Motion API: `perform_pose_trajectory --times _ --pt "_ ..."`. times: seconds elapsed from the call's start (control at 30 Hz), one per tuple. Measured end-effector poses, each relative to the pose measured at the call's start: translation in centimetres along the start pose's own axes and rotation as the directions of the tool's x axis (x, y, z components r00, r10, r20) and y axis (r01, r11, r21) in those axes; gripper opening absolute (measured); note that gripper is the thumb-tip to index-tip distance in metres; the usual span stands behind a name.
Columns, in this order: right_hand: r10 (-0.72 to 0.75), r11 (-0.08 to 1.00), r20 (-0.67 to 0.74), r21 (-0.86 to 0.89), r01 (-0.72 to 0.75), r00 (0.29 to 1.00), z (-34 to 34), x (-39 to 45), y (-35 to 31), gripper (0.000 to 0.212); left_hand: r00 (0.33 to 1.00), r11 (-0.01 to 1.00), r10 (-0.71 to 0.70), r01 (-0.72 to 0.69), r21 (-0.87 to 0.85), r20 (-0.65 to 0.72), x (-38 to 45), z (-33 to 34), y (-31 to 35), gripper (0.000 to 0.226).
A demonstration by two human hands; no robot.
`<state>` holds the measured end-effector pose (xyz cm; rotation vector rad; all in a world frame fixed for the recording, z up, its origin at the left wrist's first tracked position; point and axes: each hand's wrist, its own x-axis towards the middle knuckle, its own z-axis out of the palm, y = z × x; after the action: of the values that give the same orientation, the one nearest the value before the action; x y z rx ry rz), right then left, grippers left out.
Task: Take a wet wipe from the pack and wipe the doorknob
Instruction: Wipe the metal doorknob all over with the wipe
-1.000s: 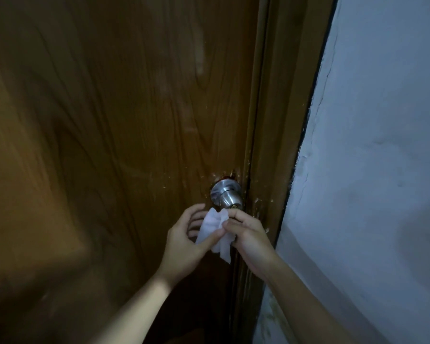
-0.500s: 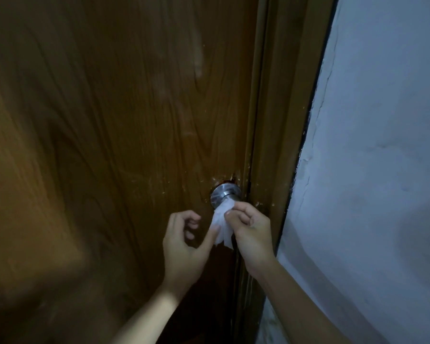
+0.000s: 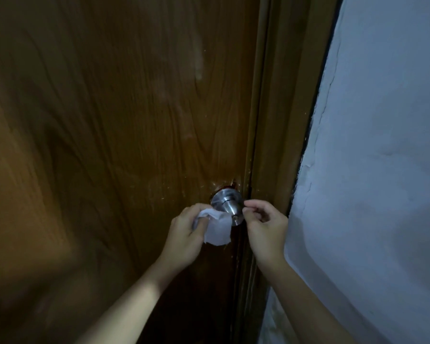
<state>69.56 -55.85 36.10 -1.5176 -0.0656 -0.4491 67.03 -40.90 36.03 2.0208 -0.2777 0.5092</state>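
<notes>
- The brown wooden door (image 3: pixel 124 135) filled the left and middle of the view; its frame (image 3: pixel 283 120) ran down just right of it, and a pale, cracked wall (image 3: pixel 382 170) took up the right side.
- Both bare forearms rose from the bottom edge toward the lock side of the door; the left came up from the lower left, the right from the lower right, and they ended on either side of the knob.
- The left hand (image 3: pixel 186 232) was curled, back toward the camera; its fingers were closed around the bunched upper part of the wet wipe (image 3: pixel 217 228), holding it against the left side of the doorknob (image 3: pixel 230 207).
- The right hand (image 3: pixel 265 223) sat just right of the knob with its fingers bent inward and thumb meeting forefinger; whether the tips touched the metal could not be told; it carried nothing visible.
- The white wipe hung loose below the left hand's grip; its upper edge touched the knob.
- The silver doorknob stood out from the door near the frame edge, between the two hands.
</notes>
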Motion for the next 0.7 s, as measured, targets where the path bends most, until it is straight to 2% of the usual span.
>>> perform_pose_trajectory --times 0.1,0.17,0.2,0.3,0.4,0.47,0.57,0.63,0.7 --pt "-0.007 0.999 0.001 -0.046 0.007 1.000 -0.1 0.2 0.4 0.024 0.993 0.964 0.113 -0.114 0.241 0.018 1.8 1.2 -0.5 0.023" --pt "-0.016 0.998 0.005 -0.065 0.017 1.000 -0.1 0.3 0.7 0.027 0.982 0.905 0.181 -0.144 0.399 -0.058 2.6 2.0 -0.5 0.020" --pt "-0.020 0.997 0.007 -0.075 0.021 1.000 -0.1 0.3 0.7 0.028 0.972 0.892 0.208 -0.143 0.428 -0.110 2.8 2.5 -0.5 0.020" --pt "-0.043 0.990 0.022 -0.132 0.045 0.999 0.0 0.2 0.8 0.022 0.948 0.924 0.232 -0.145 0.354 -0.217 3.0 3.1 -0.1 0.022" --pt "-0.067 0.979 0.067 -0.188 0.079 0.995 0.0 0.0 0.9 0.026 0.914 0.851 0.390 -0.311 0.424 -0.112 2.7 3.3 -0.8 0.011" --pt "-0.071 0.981 0.107 -0.172 0.089 0.992 -0.2 0.0 1.1 0.028 0.908 0.820 0.418 -0.363 0.443 -0.030 2.2 3.3 -1.4 0.019" --pt "-0.012 0.994 0.124 -0.110 0.026 0.992 -0.1 0.0 1.4 0.029 0.880 0.760 0.465 -0.451 0.468 0.093 1.7 3.2 -1.8 0.029" --pt "-0.012 0.994 0.101 -0.110 0.024 0.995 0.0 0.1 1.5 0.029 0.881 0.758 0.457 -0.456 0.466 0.119 2.1 3.2 -1.7 0.031" --pt "-0.023 0.991 0.092 -0.130 0.035 0.995 0.0 0.2 1.5 0.033 0.916 0.804 0.396 -0.377 0.460 0.058 2.6 3.4 -1.4 0.034"
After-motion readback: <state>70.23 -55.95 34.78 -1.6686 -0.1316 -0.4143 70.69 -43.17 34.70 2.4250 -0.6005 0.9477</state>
